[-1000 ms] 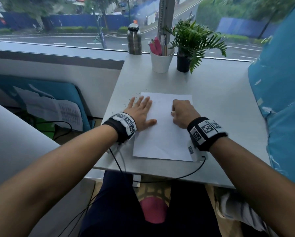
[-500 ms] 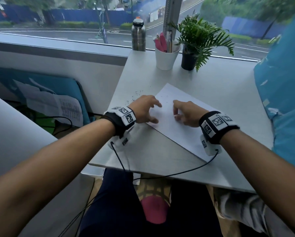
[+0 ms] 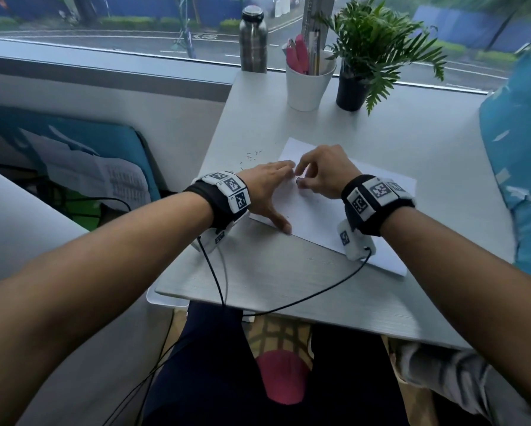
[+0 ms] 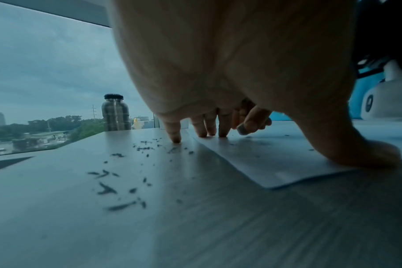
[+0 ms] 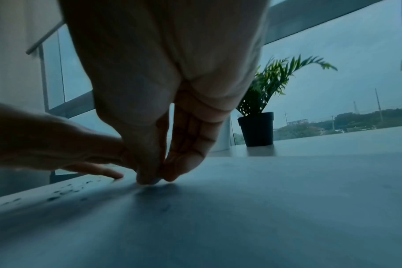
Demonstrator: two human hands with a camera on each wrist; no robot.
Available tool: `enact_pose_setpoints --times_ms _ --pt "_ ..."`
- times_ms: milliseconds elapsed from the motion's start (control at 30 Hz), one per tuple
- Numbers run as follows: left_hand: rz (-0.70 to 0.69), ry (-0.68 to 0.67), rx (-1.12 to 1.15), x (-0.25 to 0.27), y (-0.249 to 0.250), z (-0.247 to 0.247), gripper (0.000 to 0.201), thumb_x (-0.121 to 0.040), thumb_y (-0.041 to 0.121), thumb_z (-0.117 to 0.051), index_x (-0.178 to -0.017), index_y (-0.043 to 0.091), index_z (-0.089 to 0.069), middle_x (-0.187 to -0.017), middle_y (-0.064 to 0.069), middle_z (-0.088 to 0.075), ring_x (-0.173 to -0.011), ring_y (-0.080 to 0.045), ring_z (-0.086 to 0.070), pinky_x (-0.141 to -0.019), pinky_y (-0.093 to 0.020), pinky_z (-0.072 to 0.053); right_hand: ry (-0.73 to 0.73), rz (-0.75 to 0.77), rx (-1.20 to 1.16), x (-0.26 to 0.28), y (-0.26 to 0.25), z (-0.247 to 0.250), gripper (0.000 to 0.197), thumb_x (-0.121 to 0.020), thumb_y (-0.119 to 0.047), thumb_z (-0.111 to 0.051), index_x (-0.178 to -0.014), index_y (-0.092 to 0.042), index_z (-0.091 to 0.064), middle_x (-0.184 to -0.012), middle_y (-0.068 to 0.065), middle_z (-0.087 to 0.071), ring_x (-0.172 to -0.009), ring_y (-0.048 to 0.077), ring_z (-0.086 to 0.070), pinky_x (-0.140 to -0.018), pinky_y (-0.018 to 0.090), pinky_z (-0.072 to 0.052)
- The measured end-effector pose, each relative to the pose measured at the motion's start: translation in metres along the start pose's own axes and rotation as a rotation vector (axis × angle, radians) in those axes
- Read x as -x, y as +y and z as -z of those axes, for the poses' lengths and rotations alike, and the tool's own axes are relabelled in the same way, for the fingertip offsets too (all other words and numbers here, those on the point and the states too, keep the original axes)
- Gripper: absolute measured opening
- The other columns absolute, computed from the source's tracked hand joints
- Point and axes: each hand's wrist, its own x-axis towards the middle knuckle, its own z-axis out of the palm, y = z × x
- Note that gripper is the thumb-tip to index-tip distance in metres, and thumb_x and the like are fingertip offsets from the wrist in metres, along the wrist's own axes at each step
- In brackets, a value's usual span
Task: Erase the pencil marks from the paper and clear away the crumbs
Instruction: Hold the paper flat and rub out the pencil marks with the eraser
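A white sheet of paper (image 3: 329, 210) lies askew on the grey table (image 3: 289, 272). My left hand (image 3: 275, 195) presses on its left edge with fingers spread and straight; the little finger touches the table beside the sheet. My right hand (image 3: 301, 175) sits just right of those fingers and pinches a small grey eraser (image 4: 242, 129) between thumb and fingertips, its tip down near the paper (image 4: 264, 159). Dark eraser crumbs (image 3: 252, 155) are scattered on the table left of the sheet, and a few crumbs (image 4: 117, 181) lie close to my left hand. No pencil marks are legible.
At the back by the window stand a steel bottle (image 3: 253, 41), a white cup of pens (image 3: 309, 87) and a potted plant (image 3: 350, 90). A blue cushion (image 3: 519, 149) borders the table's right side. Black wrist cables (image 3: 289, 305) hang over the front edge.
The paper has been turned clockwise on the table. My left hand lifted, then pressed down on its left edge. My right hand moved left to meet the left fingertips.
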Motion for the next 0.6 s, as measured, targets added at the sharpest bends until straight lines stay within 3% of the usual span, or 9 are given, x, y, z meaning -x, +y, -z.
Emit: enact_pose_setpoints --times_ms 67,133,233,300,433,600 --pt "-0.014 -0.017 0.006 0.000 -0.003 0.004 0.125 -0.046 0.074 -0.084 -0.145 0.016 -0.034 -0.153 0.003 -0.032 -0.136 -0.020 -0.035 -0.114 -0.034 -0.030 0.012 -0.017 -0.006 -0.007 0.000 -0.005 0.010 -0.076 -0.019 -0.078 -0.085 -0.016 -0.078 -0.078 0.003 -0.074 -0.069 0.013 -0.062 -0.070 0.021 -0.048" --pt "-0.004 -0.066 -0.070 -0.001 -0.006 0.008 0.136 -0.045 0.078 -0.081 -0.153 0.021 -0.022 -0.159 0.006 -0.021 -0.142 -0.021 -0.027 -0.118 -0.040 -0.026 0.032 -0.048 -0.025 -0.011 0.001 -0.008 0.010 -0.076 -0.019 -0.077 -0.085 -0.016 -0.079 -0.080 0.003 -0.074 -0.070 0.012 -0.061 -0.071 0.020 -0.049" --pt "0.072 -0.189 -0.108 -0.004 -0.008 0.010 0.148 -0.047 0.082 -0.076 -0.158 0.027 0.005 -0.165 0.009 0.009 -0.152 -0.014 0.004 -0.123 -0.047 -0.001 0.069 -0.099 -0.068 -0.011 0.001 -0.010 0.010 -0.076 -0.018 -0.076 -0.084 -0.016 -0.079 -0.081 0.004 -0.075 -0.072 0.013 -0.063 -0.075 0.022 -0.054" --pt "0.085 -0.233 -0.102 -0.006 -0.010 0.011 0.151 -0.047 0.084 -0.074 -0.156 0.029 0.014 -0.163 0.009 0.019 -0.150 -0.011 0.015 -0.121 -0.051 0.008 0.048 -0.081 -0.111 -0.005 -0.006 -0.012 0.009 -0.075 -0.016 -0.076 -0.083 -0.015 -0.079 -0.077 0.003 -0.075 -0.071 0.013 -0.067 -0.072 0.023 -0.056" --pt "0.085 -0.214 -0.109 -0.009 -0.012 0.008 0.156 -0.037 0.093 -0.068 -0.156 0.033 0.013 -0.164 0.011 0.018 -0.151 -0.012 0.014 -0.121 -0.053 0.004 -0.165 0.067 -0.098 0.012 -0.024 -0.013 0.008 -0.073 -0.013 -0.077 -0.079 -0.016 -0.080 -0.073 -0.002 -0.073 -0.068 0.010 -0.065 -0.062 0.012 -0.049" --pt "0.111 -0.185 -0.087 -0.007 -0.008 0.010 0.153 -0.040 0.088 -0.073 -0.157 0.032 0.010 -0.165 0.010 0.014 -0.152 -0.016 0.010 -0.121 -0.053 0.003 -0.014 -0.067 -0.123 -0.006 -0.014 -0.006 0.008 -0.073 -0.014 -0.075 -0.079 -0.015 -0.080 -0.071 0.002 -0.073 -0.060 0.008 -0.060 -0.060 0.019 -0.047"
